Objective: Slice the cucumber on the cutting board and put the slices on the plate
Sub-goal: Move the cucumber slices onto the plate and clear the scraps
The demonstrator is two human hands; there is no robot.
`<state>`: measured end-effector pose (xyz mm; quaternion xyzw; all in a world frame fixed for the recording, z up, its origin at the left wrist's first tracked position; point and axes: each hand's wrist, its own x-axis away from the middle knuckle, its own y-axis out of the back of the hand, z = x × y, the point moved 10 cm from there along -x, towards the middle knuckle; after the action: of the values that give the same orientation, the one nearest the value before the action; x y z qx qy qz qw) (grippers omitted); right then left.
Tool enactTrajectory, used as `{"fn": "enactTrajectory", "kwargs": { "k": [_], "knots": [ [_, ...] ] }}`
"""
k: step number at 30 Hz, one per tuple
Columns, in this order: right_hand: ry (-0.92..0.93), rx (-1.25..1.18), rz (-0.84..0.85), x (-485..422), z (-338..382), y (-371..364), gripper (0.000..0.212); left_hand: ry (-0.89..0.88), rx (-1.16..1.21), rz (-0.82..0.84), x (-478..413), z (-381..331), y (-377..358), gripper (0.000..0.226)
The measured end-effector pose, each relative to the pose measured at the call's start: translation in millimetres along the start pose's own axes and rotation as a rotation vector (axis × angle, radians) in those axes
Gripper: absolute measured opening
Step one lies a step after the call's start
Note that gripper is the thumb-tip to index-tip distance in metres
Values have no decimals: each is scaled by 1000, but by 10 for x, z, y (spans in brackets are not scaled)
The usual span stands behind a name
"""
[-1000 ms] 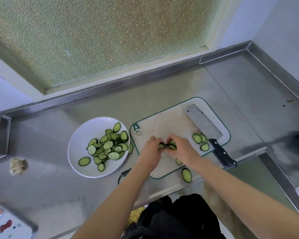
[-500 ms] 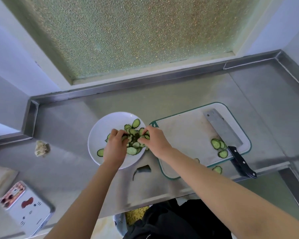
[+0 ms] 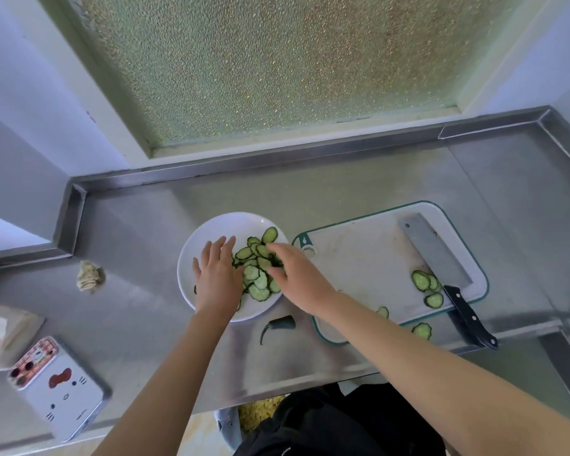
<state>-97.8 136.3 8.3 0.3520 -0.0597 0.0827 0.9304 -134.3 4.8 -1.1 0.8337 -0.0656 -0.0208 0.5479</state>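
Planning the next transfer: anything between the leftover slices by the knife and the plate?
Nothing visible: only bare cutting board lies between those slices and the plate; the knife lies on their other side.

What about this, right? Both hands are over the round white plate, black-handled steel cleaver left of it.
No: the head view shows the black-handled steel cleaver right of the round white plate; the left hand and right hand are over it.
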Motion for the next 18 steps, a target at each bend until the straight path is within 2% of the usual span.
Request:
{"fn": "enactTrajectory", "kwargs": {
  "k": [4,8,11,14,18],
  "knots": [
    [-84,162,-194,428,-599,455,43,-225,40,-63,124,-586,-26,42],
    [-334,294,-294,944,-1496,933,44,-391,112,120,382,-1177,-440,37],
    [-468,371,-252,1231,-1929,1154,45,-496,98,337,609,-1561,-868,42],
    [-494,435,-200,1309,-2075,1210,50,-579,34,523,806,-1853,-1227,50],
    [-469,569,-98,1271,-2000,1055,54,-624,-38,629,966,-2021,-1528,60]
  ]
}}
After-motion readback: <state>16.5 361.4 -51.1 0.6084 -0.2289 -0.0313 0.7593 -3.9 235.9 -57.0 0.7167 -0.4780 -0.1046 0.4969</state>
